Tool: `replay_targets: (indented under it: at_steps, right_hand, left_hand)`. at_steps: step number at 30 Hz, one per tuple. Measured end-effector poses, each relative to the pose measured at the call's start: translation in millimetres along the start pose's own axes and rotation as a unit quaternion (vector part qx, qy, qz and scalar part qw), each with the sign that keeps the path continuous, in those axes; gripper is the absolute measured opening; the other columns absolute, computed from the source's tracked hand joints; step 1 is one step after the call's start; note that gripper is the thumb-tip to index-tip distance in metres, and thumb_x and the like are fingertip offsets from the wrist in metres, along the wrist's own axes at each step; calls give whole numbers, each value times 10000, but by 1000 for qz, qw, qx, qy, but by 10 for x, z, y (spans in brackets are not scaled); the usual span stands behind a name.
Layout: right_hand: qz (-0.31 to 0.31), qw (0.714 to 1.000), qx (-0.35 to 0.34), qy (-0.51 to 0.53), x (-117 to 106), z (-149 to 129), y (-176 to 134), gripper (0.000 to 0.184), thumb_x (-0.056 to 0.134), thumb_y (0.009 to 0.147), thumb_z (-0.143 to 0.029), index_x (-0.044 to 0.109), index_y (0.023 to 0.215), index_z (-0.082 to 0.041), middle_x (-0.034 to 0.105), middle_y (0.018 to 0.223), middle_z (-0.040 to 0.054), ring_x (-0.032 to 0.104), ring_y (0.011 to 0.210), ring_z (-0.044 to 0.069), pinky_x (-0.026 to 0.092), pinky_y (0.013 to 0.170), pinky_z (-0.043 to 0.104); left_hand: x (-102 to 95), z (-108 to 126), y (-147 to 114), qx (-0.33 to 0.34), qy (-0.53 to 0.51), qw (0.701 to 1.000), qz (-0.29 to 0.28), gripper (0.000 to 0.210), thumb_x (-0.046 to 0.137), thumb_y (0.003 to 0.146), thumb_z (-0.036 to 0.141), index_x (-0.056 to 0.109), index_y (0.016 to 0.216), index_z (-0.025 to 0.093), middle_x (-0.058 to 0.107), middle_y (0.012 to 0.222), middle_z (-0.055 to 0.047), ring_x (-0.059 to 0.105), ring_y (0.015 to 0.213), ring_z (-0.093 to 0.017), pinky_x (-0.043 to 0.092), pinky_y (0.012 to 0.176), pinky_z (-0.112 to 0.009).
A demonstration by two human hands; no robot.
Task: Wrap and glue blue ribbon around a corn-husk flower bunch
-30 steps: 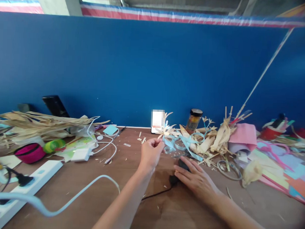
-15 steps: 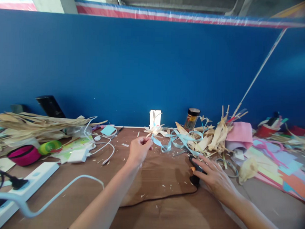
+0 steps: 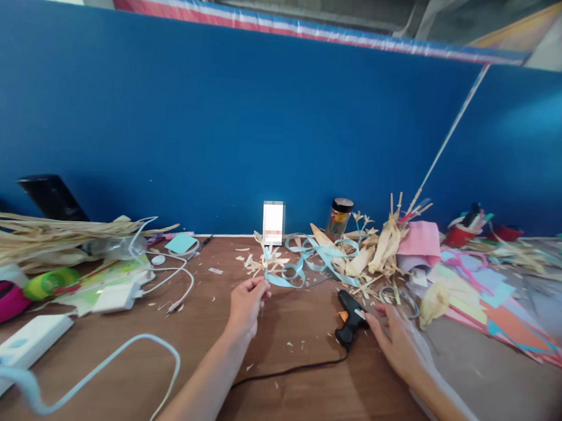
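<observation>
My left hand (image 3: 249, 307) is closed in a pinch at the middle of the table. Between its thumb and fingertips is the end of a light blue ribbon (image 3: 283, 279), which curls away to the right across the table. Just above those fingertips the ribbon meets pale dried-husk strips (image 3: 270, 259) spread like petals. A black glue gun (image 3: 350, 317) with an orange trigger lies on its side to the right. Beside its grip, my right hand (image 3: 396, 337) is open with fingers apart, fingertips close to the gun; whether they touch it I cannot tell.
A lit phone screen (image 3: 274, 222) stands against the blue partition (image 3: 219, 122). Dried husks (image 3: 383, 254) and a jar (image 3: 340, 217) are at the back right, coloured paper (image 3: 499, 310) far right. On the left lie white cables (image 3: 190, 281) and a power strip (image 3: 27, 355).
My right hand has drawn back to the right, off the glue gun, which lies on the table. My left hand has come slightly closer with the ribbon. The view has turned a little.
</observation>
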State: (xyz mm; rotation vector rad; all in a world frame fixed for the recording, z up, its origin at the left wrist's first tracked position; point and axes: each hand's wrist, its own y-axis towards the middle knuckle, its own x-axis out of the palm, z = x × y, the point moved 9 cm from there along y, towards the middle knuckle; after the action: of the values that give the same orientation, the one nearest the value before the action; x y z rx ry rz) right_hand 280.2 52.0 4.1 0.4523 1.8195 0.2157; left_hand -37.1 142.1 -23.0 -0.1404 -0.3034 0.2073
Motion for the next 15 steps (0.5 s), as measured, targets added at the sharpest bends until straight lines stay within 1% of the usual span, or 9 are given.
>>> replay_targets:
  at_steps: [3,5,10,13,15]
  right_hand:
    - [-67,997,23,7,122,40,25,346,349,813,-481,545,911,-213,631,875,73,611,776,221,456,628,320]
    - [-92,995,25,5,166,16,42,377,344,804,-510,562,897,-217,633,859,71,611,779,221,444,626,311]
    - [-108,993,47,8,222,-25,57,441,389,741,-587,570,881,-210,630,805,65,600,748,224,414,599,296]
    - [-122,989,71,33,281,31,50,432,415,716,-593,564,818,-200,624,728,47,586,670,209,393,549,281]
    - [-114,988,81,61,290,75,49,413,453,694,-581,552,777,-189,614,691,34,572,635,195,384,529,271]
  left_hand:
    - [20,-45,-30,5,11,1000,-9,259,677,498,289,640,684,113,553,520,10,461,456,-68,243,387,-159]
    - [24,-29,-47,7,17,1000,-8,258,680,497,281,643,686,110,553,519,7,462,458,-71,250,386,-160]
    - [41,13,-92,11,16,1000,-10,236,672,520,268,638,694,114,555,519,10,460,463,-72,257,392,-161]
    - [24,8,-92,9,14,1000,-8,231,667,535,263,633,707,111,550,514,11,458,467,-71,253,395,-161]
    - [5,15,-77,9,10,1000,-5,234,665,543,268,632,713,110,554,521,11,458,471,-69,247,396,-160]
